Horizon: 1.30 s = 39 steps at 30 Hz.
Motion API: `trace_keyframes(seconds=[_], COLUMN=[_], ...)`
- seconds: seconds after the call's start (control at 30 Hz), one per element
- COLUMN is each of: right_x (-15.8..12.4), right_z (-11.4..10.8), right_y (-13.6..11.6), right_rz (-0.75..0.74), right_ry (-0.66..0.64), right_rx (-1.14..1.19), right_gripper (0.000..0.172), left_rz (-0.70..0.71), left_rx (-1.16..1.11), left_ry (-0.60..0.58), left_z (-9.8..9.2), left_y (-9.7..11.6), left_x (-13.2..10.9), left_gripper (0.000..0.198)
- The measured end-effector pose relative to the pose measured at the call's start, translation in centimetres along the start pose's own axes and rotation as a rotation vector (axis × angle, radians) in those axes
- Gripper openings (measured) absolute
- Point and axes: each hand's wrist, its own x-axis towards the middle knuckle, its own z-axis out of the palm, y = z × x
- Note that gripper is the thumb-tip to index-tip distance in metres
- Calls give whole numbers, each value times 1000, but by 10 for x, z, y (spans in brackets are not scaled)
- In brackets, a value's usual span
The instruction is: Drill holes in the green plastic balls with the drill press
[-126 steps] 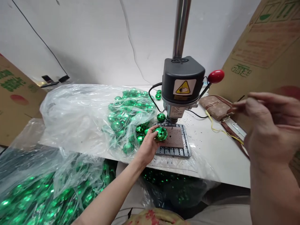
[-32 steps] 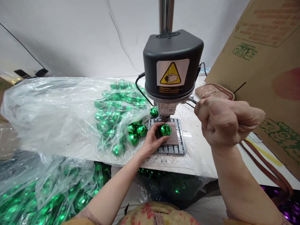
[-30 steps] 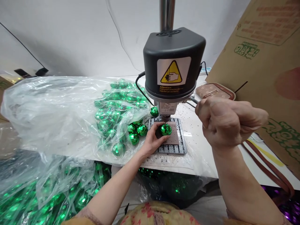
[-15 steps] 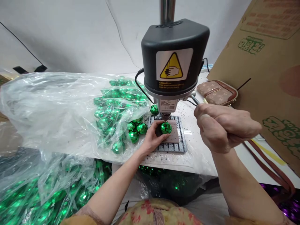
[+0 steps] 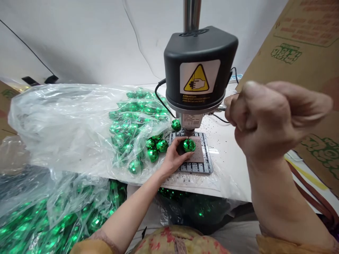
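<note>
A black drill press (image 5: 198,67) with a yellow warning label stands over a slotted metal base (image 5: 208,155). On the brown pad (image 5: 197,157) of the base, my left hand (image 5: 176,153) holds a faceted green ball (image 5: 189,145) between thumb and fingers. The drill bit meets the ball's top. My right hand (image 5: 267,120) is closed round the press's feed lever (image 5: 221,109), at the right of the motor housing; most of the lever is hidden by the fist.
Clear plastic bags (image 5: 63,123) with many green balls lie left of the press; several loose balls (image 5: 153,155) sit beside the base. Dark shavings dot the white table (image 5: 227,162). A large cardboard box (image 5: 304,81) stands at the right.
My right hand has moved up and right, nearer the camera, with the lever, and now hides the patterned pouch. My left hand still holds the ball. The view has shifted slightly.
</note>
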Motion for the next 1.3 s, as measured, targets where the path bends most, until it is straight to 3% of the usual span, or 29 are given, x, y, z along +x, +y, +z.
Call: trace_keyframes(seconds=[0.1,0.37,0.5,0.6,0.73,0.8,0.9,0.97,1.03,1.1,1.17,1.2,1.3], right_x=[15,20,19,18,17,17,17,18,18,18,18,18,19], right_z=[8,9,10,10,11,12,12,12,11,11,11,11,11], right_y=[-2,1,1,0,0,1,4,5,5,3,3,3,4], right_rz=[34,69,76,120,98,78,55,45,43,58,55,47,29], right_ry=[93,58,71,68,72,80,87,95,93,83,80,85,86], right_rx=[62,79,58,43,66,79,104,122,124,99,87,95,132], right_gripper=[43,43,44,46,45,45,45,44,44,43,43,43,44], left_rz=[10,126,227,442,888,974,817,744,764,718,532,405,164], left_rx=[28,213,279,406,644,793,1012,996,887,848,924,991,1123], left_ry=[54,269,307,190,-199,-387,-543,-486,-337,-129,75,88,-84], left_z=[2,7,2,-5,-14,-17,-22,-26,-32,-39,-47,-51,-65], left_y=[5,10,15,20,10,-2,-17,-20,-14,-4,7,12,21], left_x=[-4,-44,-63,-86,-128,-147,-162,-162,-151,-128,-97,-80,-36], left_gripper=[52,51,52,46,40,37,42,43,40,41,51,54,56])
